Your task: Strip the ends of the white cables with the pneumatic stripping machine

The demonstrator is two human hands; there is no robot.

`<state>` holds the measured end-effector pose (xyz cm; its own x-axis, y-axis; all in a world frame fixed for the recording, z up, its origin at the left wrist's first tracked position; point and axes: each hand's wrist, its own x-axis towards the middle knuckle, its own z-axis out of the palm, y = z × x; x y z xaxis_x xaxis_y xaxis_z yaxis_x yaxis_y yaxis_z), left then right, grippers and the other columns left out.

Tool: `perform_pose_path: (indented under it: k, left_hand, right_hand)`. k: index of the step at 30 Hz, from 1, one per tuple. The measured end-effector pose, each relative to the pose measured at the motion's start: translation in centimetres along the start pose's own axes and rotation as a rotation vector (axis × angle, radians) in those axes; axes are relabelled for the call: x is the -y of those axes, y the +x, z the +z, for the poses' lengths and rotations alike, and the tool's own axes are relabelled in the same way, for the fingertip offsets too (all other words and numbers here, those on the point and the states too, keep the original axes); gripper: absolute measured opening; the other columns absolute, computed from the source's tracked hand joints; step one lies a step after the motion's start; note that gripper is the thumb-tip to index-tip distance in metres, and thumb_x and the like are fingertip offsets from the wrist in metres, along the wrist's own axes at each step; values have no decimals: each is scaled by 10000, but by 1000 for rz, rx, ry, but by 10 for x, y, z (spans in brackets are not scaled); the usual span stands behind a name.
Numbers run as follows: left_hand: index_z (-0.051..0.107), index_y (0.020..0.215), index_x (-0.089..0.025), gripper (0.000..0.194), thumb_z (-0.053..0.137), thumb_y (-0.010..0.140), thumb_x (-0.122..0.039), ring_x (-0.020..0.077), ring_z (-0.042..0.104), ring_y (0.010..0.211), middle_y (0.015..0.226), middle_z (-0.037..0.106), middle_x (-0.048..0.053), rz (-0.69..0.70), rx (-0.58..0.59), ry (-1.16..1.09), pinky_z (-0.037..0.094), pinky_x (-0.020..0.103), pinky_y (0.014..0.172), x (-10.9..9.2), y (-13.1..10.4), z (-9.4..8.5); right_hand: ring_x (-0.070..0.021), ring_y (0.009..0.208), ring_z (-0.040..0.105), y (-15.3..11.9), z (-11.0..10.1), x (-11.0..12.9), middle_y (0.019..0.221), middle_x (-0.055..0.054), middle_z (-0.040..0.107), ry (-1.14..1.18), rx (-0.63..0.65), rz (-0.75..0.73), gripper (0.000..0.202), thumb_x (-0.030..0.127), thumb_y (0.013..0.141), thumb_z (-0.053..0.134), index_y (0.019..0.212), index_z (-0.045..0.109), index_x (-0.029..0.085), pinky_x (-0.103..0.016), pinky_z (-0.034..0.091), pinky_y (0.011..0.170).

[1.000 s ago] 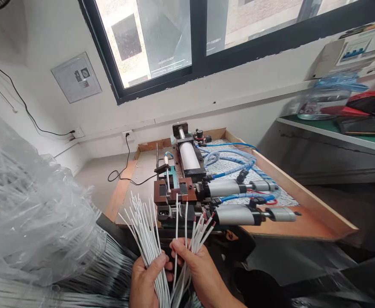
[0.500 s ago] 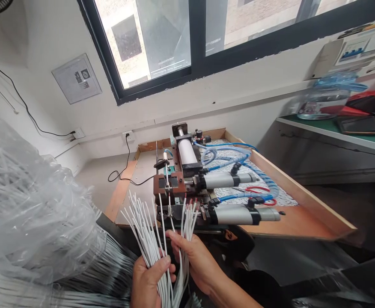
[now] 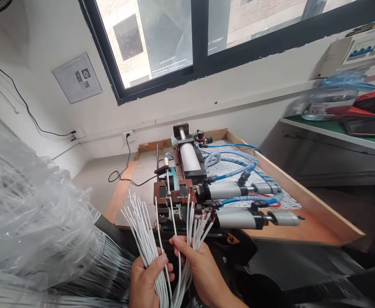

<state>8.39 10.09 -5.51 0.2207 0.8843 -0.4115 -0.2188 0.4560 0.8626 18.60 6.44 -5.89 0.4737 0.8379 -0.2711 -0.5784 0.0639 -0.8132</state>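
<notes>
My left hand [image 3: 150,276] is closed round a thick bundle of white cables [image 3: 142,235], their plain ends pointing up. One cable stands a little apart from that bundle, by the left thumb. My right hand [image 3: 198,263] holds a second, smaller bundle [image 3: 203,224] whose tips show red. Between its thumb and forefinger it pinches a single white cable [image 3: 174,218], whose upper end reaches into the jaws of a pneumatic machine [image 3: 170,190]. Below the hands the cables run down out of view.
Silver air cylinders [image 3: 239,217] stick out to the machine's right, with blue air hoses [image 3: 239,158] behind. A wooden-edged bench [image 3: 303,192] carries the machine. Plastic-wrapped cable bundles [image 3: 40,205] fill the left. A green-topped table [image 3: 331,128] with a plastic jug [image 3: 331,100] stands right.
The cylinder rods at the right have moved outward and the jaw blocks have shifted. The red-tipped bundle has spread to the right. My right hand has moved slightly right and down.
</notes>
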Motion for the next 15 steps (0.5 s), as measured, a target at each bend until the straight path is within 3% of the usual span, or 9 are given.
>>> perform_pose_path:
  k: [10, 15]
  left_hand:
    - [578, 559, -132, 194, 729, 460, -204, 141, 547, 427, 434, 587, -4, 38, 31, 48, 440, 259, 429, -2, 1, 6]
    - [592, 546, -127, 167, 716, 464, -204, 147, 540, 413, 414, 586, 7, 54, 28, 77, 430, 255, 415, 0, 0, 7]
  right_hand:
    - [-74, 444, 389, 7, -1, 5, 469, 35, 449, 10, 29, 43, 240, 340, 623, 636, 604, 612, 103, -202, 319, 449]
    - [-69, 384, 359, 6, 4, 7, 455, 49, 440, 112, 256, 166, 248, 363, 603, 650, 621, 544, 139, -194, 306, 360]
